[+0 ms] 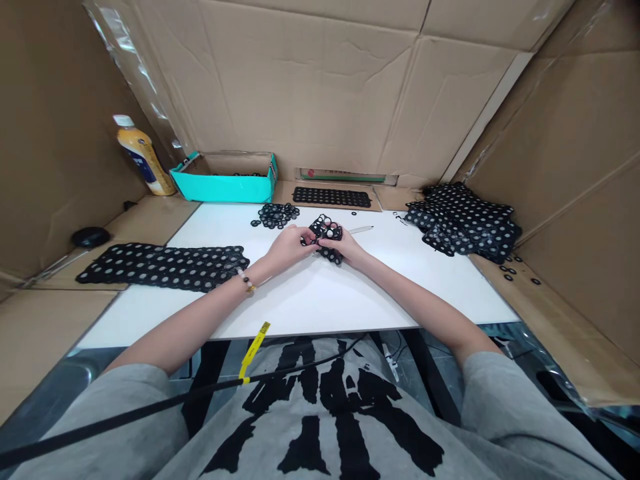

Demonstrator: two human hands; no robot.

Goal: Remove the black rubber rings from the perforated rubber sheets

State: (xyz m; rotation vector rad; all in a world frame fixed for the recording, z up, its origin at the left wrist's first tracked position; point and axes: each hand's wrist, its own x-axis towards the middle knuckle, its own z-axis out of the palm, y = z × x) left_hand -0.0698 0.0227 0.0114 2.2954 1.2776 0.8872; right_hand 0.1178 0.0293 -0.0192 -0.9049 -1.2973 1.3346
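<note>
Both my hands meet over the middle of the white board, closed on a small black perforated sheet [327,229] full of round holes. My left hand [293,244] pinches its left edge, with the fingertips close to those of the other hand. My right hand [349,247] grips the sheet's right side, and part of it hangs down below the fingers. Just behind my left hand lies a pile of loose black rings [276,215]. A slim pale pen-like tool [362,229] with a dark tip rests on the board beyond my right hand.
A long black perforated sheet [165,267] lies at left, a narrower one [331,197] at the back. More perforated sheets [463,220] are heaped at right, near several stray rings [509,275]. A turquoise box [225,189] and a bottle [145,157] stand back left. Cardboard walls enclose the board.
</note>
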